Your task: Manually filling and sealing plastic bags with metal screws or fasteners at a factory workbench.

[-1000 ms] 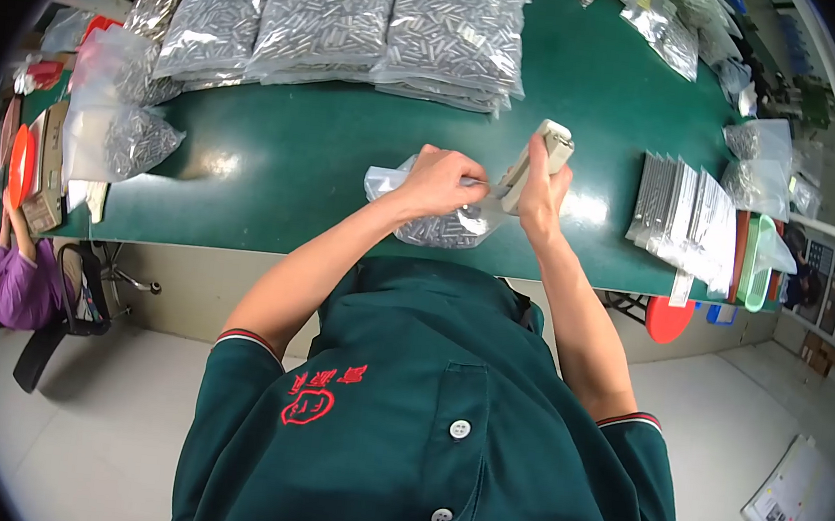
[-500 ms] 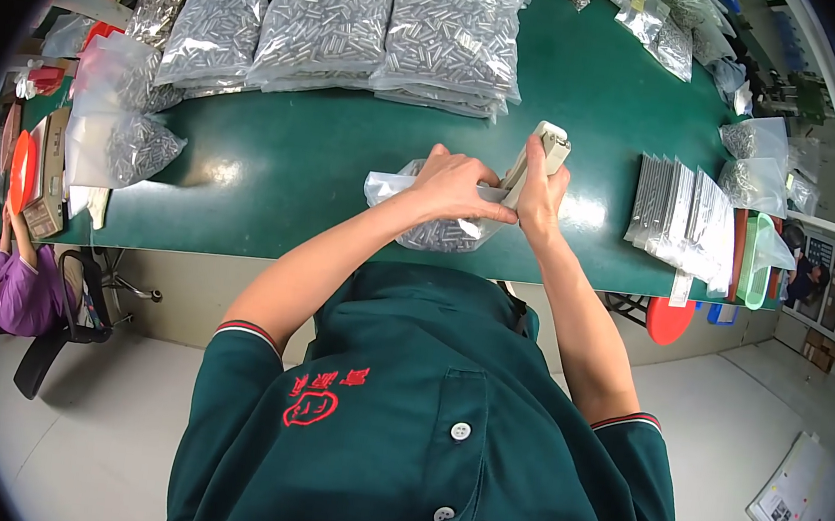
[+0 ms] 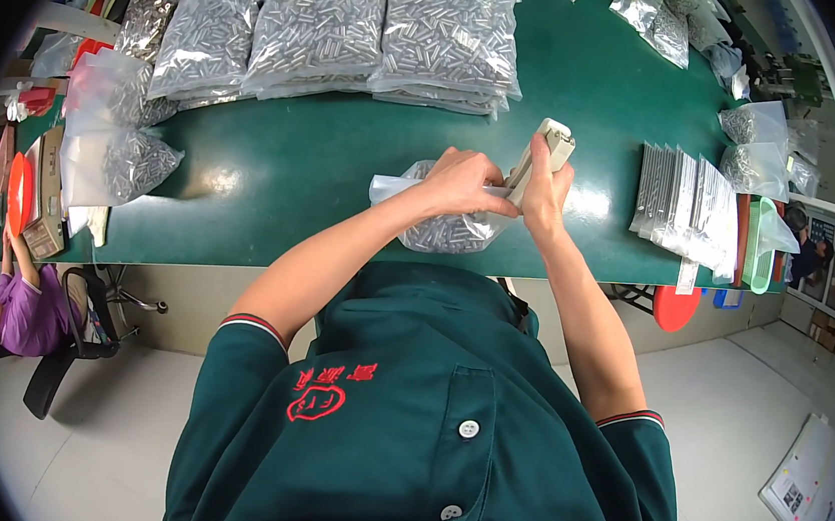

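Note:
A clear plastic bag (image 3: 452, 234) filled with small silver metal pins lies on the green table in front of me. My left hand (image 3: 463, 183) is closed on the bag's gathered upper part, thumb reaching toward the right. My right hand (image 3: 546, 195) is wrapped round a long cream hand tool (image 3: 556, 133), tilted with its far end up. The tool's lower end meets the bag's edge beside my left thumb; my fingers hide the exact contact, and the tool's kind is unclear.
Large stacked bags of metal pins (image 3: 320, 25) fill the far left. Small flat packets (image 3: 679, 205) stand in a row on the right, beside a green basket (image 3: 763, 244). More filled bags (image 3: 140, 164) sit left. A person in purple (image 3: 31, 309) works at far left.
The view has shifted slightly. Both hands keep their grip on the bag and the cream tool, with hardly any movement between them.

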Demonstrator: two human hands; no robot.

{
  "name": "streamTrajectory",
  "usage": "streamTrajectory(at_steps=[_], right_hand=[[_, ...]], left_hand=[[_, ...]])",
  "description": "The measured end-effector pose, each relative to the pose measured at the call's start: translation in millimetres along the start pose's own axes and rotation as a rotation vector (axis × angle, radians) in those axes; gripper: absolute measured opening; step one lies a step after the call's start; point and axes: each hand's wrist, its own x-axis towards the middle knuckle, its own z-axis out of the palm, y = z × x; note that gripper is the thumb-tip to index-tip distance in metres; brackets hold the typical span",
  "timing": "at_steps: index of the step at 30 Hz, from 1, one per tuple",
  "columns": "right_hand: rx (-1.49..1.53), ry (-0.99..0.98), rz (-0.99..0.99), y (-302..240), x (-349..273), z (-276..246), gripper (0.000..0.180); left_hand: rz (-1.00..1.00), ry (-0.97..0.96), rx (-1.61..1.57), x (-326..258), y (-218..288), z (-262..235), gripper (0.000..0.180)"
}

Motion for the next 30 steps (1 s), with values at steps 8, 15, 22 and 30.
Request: streamTrajectory(at_steps=[8,15,22,30], right_hand=[[-0.014,-0.007,-0.030,-8.8,-6.4,-0.8,0.034],[-0.040,-0.011,-0.002,-21.0,-14.0,4.8,0.036],[-0.138,-0.107,-0.053,-23.0,-25.6,23.0,0.041],[-0.069,-0.148,-0.012,-27.5,-32.4,32.7,0.041]], left_hand=[[-0.107,-0.033,0.031,-29.4,-13.0,-31.8,0.025],[-0.059,0.071,0.075,-37.4,-11.7,-25.6,0.018],[0.001,0.105,0.063,-40.9,-12.9,-23.5,0.017],[0.103,0.160,0.096,-44.4,-10.9,-20.9,0.013]])
